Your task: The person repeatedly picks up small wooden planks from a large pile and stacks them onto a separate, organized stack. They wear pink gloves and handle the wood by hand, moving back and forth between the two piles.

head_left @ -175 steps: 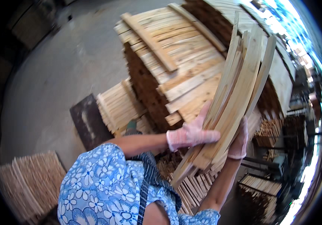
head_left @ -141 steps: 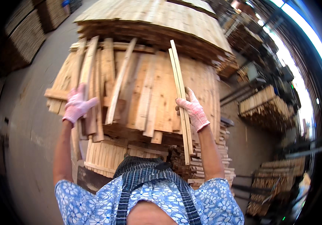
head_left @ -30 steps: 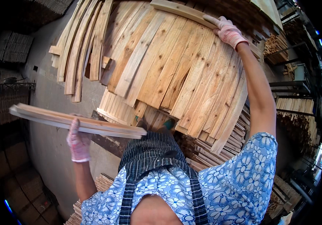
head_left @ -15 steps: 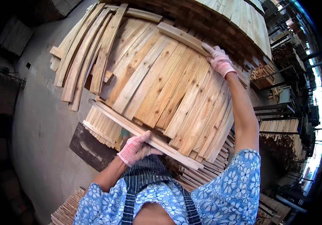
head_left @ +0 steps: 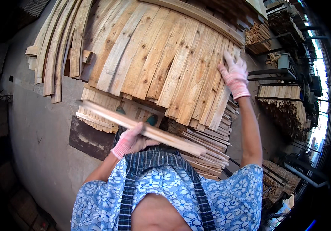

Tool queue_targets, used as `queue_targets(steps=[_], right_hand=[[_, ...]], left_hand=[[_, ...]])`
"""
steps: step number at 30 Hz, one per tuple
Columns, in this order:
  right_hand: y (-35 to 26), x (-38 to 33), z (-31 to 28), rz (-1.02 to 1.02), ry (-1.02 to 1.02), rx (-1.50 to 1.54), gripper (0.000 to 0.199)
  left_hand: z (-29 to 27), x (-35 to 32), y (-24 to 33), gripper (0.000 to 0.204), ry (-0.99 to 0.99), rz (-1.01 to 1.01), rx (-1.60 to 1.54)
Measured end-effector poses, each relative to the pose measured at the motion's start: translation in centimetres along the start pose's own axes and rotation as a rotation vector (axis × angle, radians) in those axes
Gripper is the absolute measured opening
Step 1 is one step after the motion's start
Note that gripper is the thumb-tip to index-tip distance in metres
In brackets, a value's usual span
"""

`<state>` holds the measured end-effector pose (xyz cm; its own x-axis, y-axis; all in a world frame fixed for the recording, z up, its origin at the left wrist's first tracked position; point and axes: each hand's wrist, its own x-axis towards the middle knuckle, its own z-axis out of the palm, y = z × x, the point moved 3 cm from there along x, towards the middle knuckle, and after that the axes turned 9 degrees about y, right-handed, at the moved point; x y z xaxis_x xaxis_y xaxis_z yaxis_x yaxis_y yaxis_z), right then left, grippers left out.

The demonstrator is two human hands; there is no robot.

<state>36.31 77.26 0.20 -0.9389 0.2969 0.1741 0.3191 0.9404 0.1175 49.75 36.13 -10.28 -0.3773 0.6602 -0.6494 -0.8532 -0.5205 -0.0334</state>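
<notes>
As your left hand [head_left: 131, 139] now grips a bundle of slats [head_left: 142, 129] at your chest, your right hand [head_left: 233, 73] lies spread flat on the stacked boards [head_left: 161, 65], off the top slat it held a second ago.

Head camera looks steeply down, close over stacked boards [head_left: 165, 65].

We see pale tan planks [head_left: 165, 65] with brown knots, pink-and-white knit gloves on our left hand [head_left: 131, 140] and right hand [head_left: 234, 75], a blue shirt [head_left: 165, 200] with white flowers, dark checked apron straps [head_left: 150, 161], grey floor [head_left: 38, 138], perhaps a rust-brown sheet [head_left: 88, 136].
</notes>
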Motion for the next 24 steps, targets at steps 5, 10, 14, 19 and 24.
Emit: queue_targets(steps=[5, 10, 14, 19, 24], right_hand=[[3.7, -0.5, 7.3, 0.066, 0.146, 0.309, 0.055], [-3.6, -3.4, -2.3, -0.133, 0.110, -0.062, 0.057], [-10.9, -12.5, -8.9, -0.766, -0.348, 0.626, 0.071], [-12.9, -17.6, -12.7, -0.627, -0.530, 0.796, 0.071], [-13.5, -12.6, -8.9, -0.692, -0.125, 0.272, 0.068]], left_hand=[[3.2, 4.8, 2.2, 0.051, 0.031, 0.035, -0.100], [4.0, 1.2, 1.2, 0.046, 0.009, -0.045, -0.074], [2.5, -1.7, -2.1, 0.048, -0.081, -0.244, -0.006], [9.2, -2.2, -1.1, 0.051, -0.241, -0.005, 0.290], [9.6, -0.2, 3.0, 0.083, 0.166, 0.564, 1.600]])
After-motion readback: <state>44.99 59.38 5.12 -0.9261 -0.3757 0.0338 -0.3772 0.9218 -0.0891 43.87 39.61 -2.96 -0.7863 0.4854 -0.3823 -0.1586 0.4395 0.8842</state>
